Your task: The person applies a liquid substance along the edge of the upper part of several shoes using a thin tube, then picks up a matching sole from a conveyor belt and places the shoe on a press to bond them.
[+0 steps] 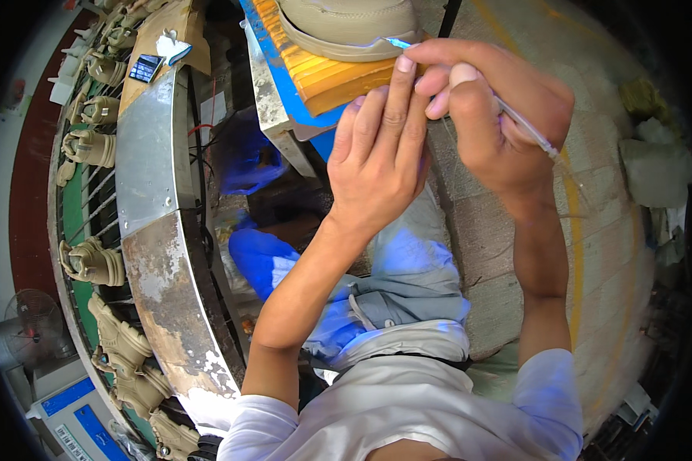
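Note:
A tan shoe point(350, 23), cut off by the top edge of the view, rests on a yellow wooden block point(338, 81). In my right hand point(507, 115) I grip a slim pen point(529, 131) with a clear barrel. Its tip, lit blue, meets the lower edge of the shoe or is very close to it. My left hand point(380, 157) holds nothing and lies with fingers stretched out, partly over the block. Its fingertips reach up near the pen tip and the fingers of my right hand.
Beneath the block is a blue-topped stand point(265, 46). To the left, a green conveyor point(92, 200) carries several tan shoes, with a worn metal ledge point(150, 154) alongside. A phone point(145, 67) lies at the ledge's far end. A fan point(34, 315) stands at far left.

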The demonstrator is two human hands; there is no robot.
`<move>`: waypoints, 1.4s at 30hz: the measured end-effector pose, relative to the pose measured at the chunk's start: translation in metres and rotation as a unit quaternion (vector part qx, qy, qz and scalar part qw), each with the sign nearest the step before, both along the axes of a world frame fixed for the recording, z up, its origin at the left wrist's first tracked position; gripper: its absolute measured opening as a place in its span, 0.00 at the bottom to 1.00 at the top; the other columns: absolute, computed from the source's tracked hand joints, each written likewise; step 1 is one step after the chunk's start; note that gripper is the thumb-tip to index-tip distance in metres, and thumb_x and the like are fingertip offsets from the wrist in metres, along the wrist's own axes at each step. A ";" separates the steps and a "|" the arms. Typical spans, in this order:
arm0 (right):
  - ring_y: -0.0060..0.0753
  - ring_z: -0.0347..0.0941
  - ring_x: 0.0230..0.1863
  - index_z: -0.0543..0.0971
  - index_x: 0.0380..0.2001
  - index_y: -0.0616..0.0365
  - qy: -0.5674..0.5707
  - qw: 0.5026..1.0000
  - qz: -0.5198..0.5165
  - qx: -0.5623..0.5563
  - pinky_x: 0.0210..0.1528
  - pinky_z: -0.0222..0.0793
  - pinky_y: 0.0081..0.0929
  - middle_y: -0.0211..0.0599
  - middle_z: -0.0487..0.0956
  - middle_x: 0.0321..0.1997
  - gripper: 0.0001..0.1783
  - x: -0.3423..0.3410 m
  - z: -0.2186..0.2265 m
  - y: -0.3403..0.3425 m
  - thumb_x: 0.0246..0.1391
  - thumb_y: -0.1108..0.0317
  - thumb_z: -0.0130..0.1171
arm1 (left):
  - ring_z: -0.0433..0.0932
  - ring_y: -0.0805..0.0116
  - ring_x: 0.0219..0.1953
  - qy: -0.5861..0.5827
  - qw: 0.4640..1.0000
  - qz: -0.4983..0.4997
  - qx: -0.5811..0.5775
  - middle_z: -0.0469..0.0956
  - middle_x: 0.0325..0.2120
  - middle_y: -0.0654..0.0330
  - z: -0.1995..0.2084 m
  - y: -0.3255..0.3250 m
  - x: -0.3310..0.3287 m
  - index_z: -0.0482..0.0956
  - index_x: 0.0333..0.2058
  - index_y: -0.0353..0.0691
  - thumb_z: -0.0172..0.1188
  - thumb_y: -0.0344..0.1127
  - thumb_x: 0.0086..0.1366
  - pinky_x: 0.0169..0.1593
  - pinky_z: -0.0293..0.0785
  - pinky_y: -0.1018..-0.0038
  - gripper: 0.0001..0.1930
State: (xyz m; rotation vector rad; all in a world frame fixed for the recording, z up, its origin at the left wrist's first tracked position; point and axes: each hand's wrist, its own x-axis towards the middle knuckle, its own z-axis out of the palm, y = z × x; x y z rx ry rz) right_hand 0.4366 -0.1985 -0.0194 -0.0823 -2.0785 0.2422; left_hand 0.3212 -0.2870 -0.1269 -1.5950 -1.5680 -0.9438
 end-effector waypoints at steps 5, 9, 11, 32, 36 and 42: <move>0.24 0.81 0.26 0.87 0.42 0.69 0.003 0.986 0.038 -0.160 0.31 0.77 0.21 0.42 0.86 0.29 0.17 0.000 -0.008 -0.007 0.64 0.77 0.48 | 0.79 0.56 0.52 0.011 0.999 -0.009 0.036 0.79 0.63 0.51 -0.002 -0.013 -0.025 0.83 0.56 0.36 0.64 0.29 0.54 0.57 0.74 0.60 0.27; 0.25 0.81 0.26 0.87 0.42 0.70 0.029 0.981 0.067 -0.178 0.30 0.77 0.21 0.41 0.85 0.28 0.18 -0.010 -0.018 -0.014 0.63 0.77 0.46 | 0.80 0.55 0.50 0.015 0.998 -0.023 0.056 0.82 0.60 0.51 -0.004 -0.027 -0.048 0.85 0.54 0.37 0.63 0.25 0.52 0.57 0.73 0.62 0.27; 0.25 0.80 0.25 0.87 0.42 0.70 0.039 0.981 0.073 -0.176 0.29 0.77 0.21 0.41 0.85 0.28 0.17 -0.016 -0.025 -0.015 0.63 0.76 0.48 | 0.80 0.52 0.52 0.006 0.998 -0.028 0.050 0.82 0.60 0.49 -0.006 -0.033 -0.059 0.85 0.53 0.36 0.63 0.23 0.53 0.60 0.72 0.62 0.26; 0.33 0.82 0.28 0.87 0.42 0.60 0.100 0.991 0.066 -0.062 0.32 0.76 0.28 0.37 0.83 0.28 0.12 -0.153 -0.070 0.016 0.64 0.73 0.55 | 0.77 0.47 0.61 -0.348 0.936 0.010 0.057 0.78 0.59 0.39 0.006 -0.048 -0.193 0.73 0.61 0.27 0.57 0.42 0.76 0.67 0.70 0.58 0.25; 0.32 0.83 0.30 0.87 0.44 0.59 0.109 0.993 0.038 -0.022 0.33 0.77 0.28 0.38 0.85 0.31 0.13 -0.162 -0.075 0.043 0.65 0.72 0.54 | 0.74 0.43 0.61 -0.231 0.961 0.151 -0.022 0.78 0.56 0.39 0.029 -0.034 -0.187 0.70 0.63 0.24 0.67 0.50 0.70 0.65 0.70 0.56 0.36; 0.44 0.83 0.29 0.88 0.40 0.53 0.099 0.984 0.051 -0.138 0.33 0.78 0.36 0.41 0.86 0.32 0.10 -0.162 -0.081 0.050 0.61 0.67 0.59 | 0.70 0.40 0.64 -0.197 0.971 0.135 -0.028 0.76 0.58 0.38 0.014 -0.024 -0.217 0.64 0.67 0.25 0.79 0.58 0.56 0.67 0.69 0.54 0.53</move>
